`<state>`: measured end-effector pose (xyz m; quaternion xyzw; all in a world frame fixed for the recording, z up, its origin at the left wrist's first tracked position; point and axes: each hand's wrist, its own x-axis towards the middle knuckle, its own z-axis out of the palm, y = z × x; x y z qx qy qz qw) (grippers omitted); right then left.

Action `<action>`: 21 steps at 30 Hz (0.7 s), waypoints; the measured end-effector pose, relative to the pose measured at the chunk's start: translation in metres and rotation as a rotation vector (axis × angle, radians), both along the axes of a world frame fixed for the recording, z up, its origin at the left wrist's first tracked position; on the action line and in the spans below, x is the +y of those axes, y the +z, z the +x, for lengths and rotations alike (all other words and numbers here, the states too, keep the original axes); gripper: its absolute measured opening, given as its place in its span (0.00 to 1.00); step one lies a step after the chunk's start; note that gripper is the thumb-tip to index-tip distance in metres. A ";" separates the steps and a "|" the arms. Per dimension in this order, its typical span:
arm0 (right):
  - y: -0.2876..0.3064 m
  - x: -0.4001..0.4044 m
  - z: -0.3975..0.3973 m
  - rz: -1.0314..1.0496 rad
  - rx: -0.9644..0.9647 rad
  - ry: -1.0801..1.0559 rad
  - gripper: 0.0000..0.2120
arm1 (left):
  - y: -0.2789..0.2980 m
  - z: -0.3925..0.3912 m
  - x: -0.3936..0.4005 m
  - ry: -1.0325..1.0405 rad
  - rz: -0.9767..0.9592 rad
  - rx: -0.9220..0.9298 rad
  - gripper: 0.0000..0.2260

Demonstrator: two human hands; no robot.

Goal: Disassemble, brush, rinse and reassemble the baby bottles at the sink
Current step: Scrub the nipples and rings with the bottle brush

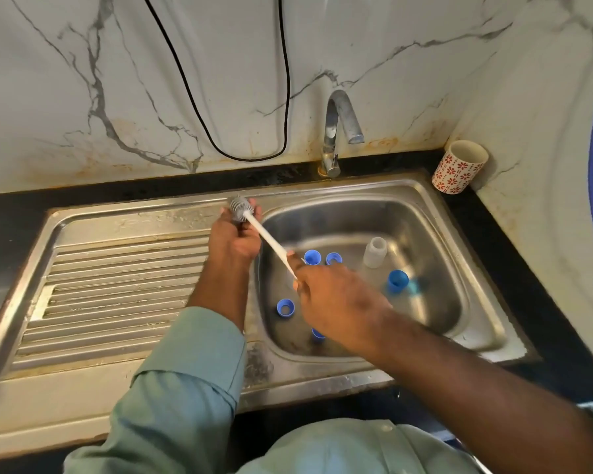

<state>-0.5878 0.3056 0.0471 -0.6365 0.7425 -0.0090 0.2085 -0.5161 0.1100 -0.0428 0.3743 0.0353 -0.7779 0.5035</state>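
Observation:
My left hand [231, 239] is over the sink's left rim, its fingers curled round a small clear baby bottle [245, 213] that is hard to make out. The grey brush head [240, 209] sits inside that grip. My right hand [336, 302] pinches the lower end of the brush's white handle [271, 241] above the basin. On the basin floor a second clear bottle [375, 252] stands upright. Several blue caps and rings lie around it: [312, 257], [333, 258], [397, 280], [285, 307]. Another blue piece [317, 334] is half hidden under my right wrist.
The steel sink [435, 213] has a ribbed drainboard [117, 289] on its left. A chrome tap [336, 131] stands at the back, with no water running. A red-flowered cup [457, 167] stands in the back right corner. A black cable [247, 155] hangs on the marble wall.

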 end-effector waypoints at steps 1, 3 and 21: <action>0.001 0.003 0.001 0.013 0.000 0.022 0.25 | -0.001 0.004 -0.004 0.001 0.006 0.009 0.11; 0.004 0.006 0.002 0.042 -0.002 0.045 0.26 | -0.001 0.009 -0.006 -0.045 -0.019 -0.006 0.10; 0.012 -0.001 0.009 0.067 0.105 0.022 0.32 | 0.013 0.012 -0.009 -0.101 0.013 -0.035 0.10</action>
